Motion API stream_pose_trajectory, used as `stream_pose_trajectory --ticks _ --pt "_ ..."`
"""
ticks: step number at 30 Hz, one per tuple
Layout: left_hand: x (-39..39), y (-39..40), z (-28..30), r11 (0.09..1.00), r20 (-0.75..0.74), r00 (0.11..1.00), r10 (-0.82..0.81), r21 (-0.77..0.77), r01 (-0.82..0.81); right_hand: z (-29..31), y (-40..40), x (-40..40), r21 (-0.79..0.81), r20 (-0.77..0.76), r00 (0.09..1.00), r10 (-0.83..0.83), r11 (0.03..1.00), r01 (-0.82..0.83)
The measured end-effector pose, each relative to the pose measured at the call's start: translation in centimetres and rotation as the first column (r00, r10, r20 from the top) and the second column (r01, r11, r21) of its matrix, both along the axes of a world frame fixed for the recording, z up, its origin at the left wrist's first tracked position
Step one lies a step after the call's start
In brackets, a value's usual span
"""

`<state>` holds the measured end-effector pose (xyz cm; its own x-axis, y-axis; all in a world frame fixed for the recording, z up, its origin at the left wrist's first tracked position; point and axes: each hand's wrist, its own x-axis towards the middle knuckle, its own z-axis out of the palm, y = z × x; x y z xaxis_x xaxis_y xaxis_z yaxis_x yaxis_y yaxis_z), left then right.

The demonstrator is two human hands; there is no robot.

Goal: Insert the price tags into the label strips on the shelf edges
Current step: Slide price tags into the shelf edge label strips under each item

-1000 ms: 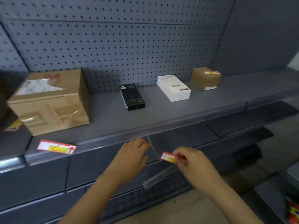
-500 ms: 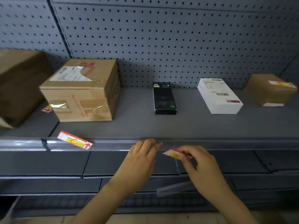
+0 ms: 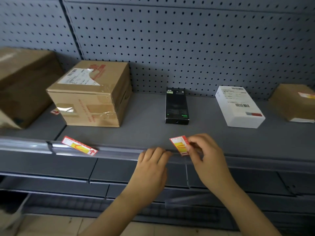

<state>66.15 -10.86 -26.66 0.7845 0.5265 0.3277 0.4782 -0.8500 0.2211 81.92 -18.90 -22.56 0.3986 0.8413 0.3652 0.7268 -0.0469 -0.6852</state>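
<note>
My right hand (image 3: 207,156) pinches a red, white and yellow price tag (image 3: 180,145), held nearly upright just above the clear label strip (image 3: 119,151) on the front edge of the grey shelf (image 3: 144,130). My left hand (image 3: 151,169) rests on that strip just left of the tag, fingertips curled over its top edge, holding nothing loose. A second price tag (image 3: 79,145) sits tilted in the strip further left, below the taped cardboard box (image 3: 90,94).
On the shelf stand a large brown box (image 3: 22,84) at far left, a black box (image 3: 176,106), a white box (image 3: 238,106) and a small brown box (image 3: 294,102) at right. A small red tag (image 3: 54,112) lies beside the taped box. Lower shelves run beneath my arms.
The camera has swung left and closer. My right hand raised the tag from a flat tilt to nearly upright over the strip edge. My left hand stays on the strip.
</note>
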Motion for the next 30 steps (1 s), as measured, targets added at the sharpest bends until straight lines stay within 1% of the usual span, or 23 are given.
stream_pose_trajectory --ticks 2,6,8,10,15,18,20,22,25,30 --pt "-0.1 -0.1 0.0 1.0 -0.012 1.0 -0.006 0.017 0.006 -0.1 0.2 0.3 -0.007 0.037 0.999 0.011 1.0 -0.011" --pt "-0.6 -0.4 -0.1 0.997 0.017 0.999 -0.038 0.061 0.037 -0.2 0.6 0.4 -0.09 0.205 0.976 0.079 0.994 -0.062" --pt "-0.7 -0.7 -0.1 0.997 0.033 0.999 -0.039 0.069 0.037 -0.1 0.8 0.3 -0.107 0.233 0.967 0.106 0.991 -0.083" --pt "-0.8 -0.9 0.0 0.996 0.017 1.0 -0.025 0.09 0.023 0.2 1.0 0.2 -0.121 0.272 0.951 0.144 0.986 -0.114" --pt "-0.3 -0.7 -0.6 0.975 0.02 1.0 0.007 0.223 -0.012 0.5 1.6 0.2 -0.17 0.392 0.893 0.223 0.971 -0.168" --pt "-0.1 0.1 -1.0 0.983 0.061 0.998 -0.007 0.182 -0.005 0.5 1.8 0.2 -0.173 0.376 0.893 0.247 0.966 -0.194" --pt "0.2 0.7 -0.6 0.986 0.06 0.998 -0.031 0.167 0.02 0.8 1.6 0.4 -0.197 0.351 0.9 0.261 0.96 -0.201" --pt "0.5 1.4 0.1 0.98 0.071 0.996 -0.046 0.194 0.032 1.4 1.2 0.8 -0.222 0.329 0.908 0.261 0.956 -0.194" --pt "1.2 2.1 1.3 0.973 0.128 0.99 -0.054 0.229 0.024 2.3 -0.1 2.0 -0.242 0.322 0.918 0.23 0.958 -0.155" --pt "2.9 2.6 4.3 0.99 0.054 0.998 -0.013 0.144 0.006 3.9 -2.8 5.1 -0.273 0.354 0.923 0.148 0.961 -0.049"
